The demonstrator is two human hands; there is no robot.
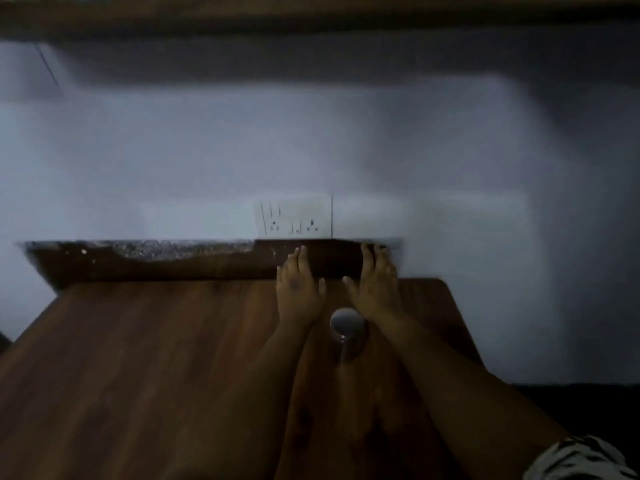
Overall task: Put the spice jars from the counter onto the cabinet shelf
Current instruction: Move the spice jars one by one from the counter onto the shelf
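Observation:
One small jar (347,332) with a pale round lid stands upright on the brown wooden surface (156,358), between my two forearms. My left hand (299,285) lies flat on the wood beyond the jar, fingers straight and pointing at the wall. My right hand (375,284) lies flat beside it, a little to the right, fingers straight too. Neither hand touches the jar. The scene is dim and blurred.
A dark stone ledge (156,252) runs along the wall behind the wooden surface. A white socket plate (294,216) sits on the pale wall above my hands. A dark wooden edge (311,15), perhaps a cabinet underside, crosses the top.

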